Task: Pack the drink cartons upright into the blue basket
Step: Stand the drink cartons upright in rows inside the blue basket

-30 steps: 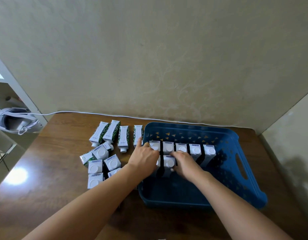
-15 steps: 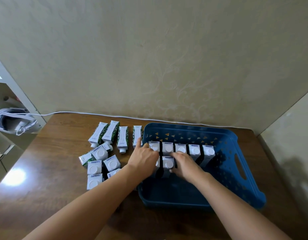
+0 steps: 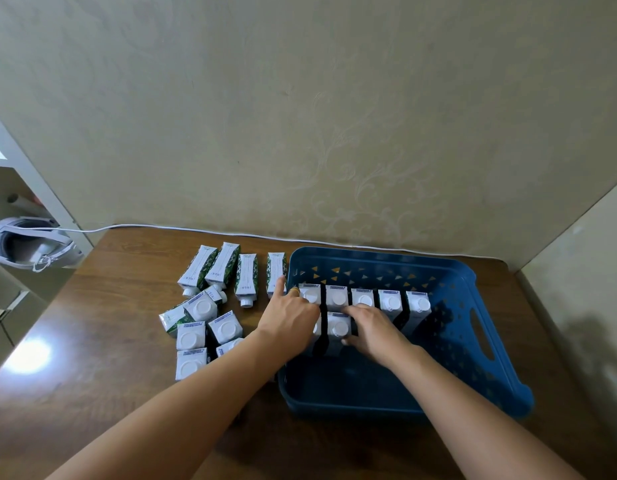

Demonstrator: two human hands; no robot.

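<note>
Seven cartons point(image 3: 337, 298) are standing in one blue basket point(image 3: 473, 344) | ten cartons are sitting on the tabletop point(image 3: 92, 341), four lying flat | two hands are showing

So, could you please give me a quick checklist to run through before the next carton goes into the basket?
1. Back row of five upright: ok.
2. Second-row carton upright, cap up: ok.
3. Carton under left hand seated: cannot tell.
4. Right hand free of the carton: not ok, fingers touch it.
5. Free floor in blue basket: ok.
6. Cartons left on table: ok; four lying need standing.
</note>
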